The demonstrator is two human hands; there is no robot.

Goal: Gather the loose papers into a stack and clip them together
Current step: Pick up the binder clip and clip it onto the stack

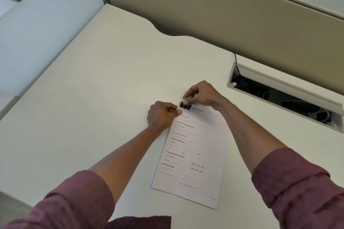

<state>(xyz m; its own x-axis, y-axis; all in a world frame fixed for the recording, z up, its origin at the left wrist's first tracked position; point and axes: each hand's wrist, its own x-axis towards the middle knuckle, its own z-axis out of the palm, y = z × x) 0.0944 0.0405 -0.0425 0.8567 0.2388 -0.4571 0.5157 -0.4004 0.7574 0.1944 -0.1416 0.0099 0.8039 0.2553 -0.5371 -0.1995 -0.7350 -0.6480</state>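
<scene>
White desk (111, 80) | left hand (161, 115) pinches papers (193, 154) | right hand (200, 94) pinches binder clip (185, 105) handle

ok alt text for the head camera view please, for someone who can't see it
A right hand pinches the wire handle of a black binder clip on the top edge of a stack of printed white papers, while the left hand pins the stack's top corner to a white desk.

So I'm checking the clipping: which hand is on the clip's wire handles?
The right hand pinches the binder clip; the left hand only pins the papers.
</scene>
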